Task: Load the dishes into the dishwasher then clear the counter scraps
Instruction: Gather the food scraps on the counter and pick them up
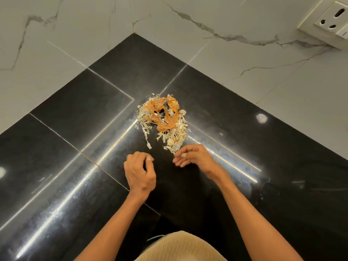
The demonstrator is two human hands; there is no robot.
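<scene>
Black polished worktop [79, 113] carries a heap of scraps [163, 119] in its corner by the marble wall [244, 76], while the left hand [140, 171] and right hand [192, 157] hover just short of it, fingers loosely curled, holding nothing.

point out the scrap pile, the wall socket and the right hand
scrap pile [163, 120], head view, orange peel at its middle
wall socket [333, 19], head view, white faceplate
right hand [194, 155], head view, back of the hand
</scene>
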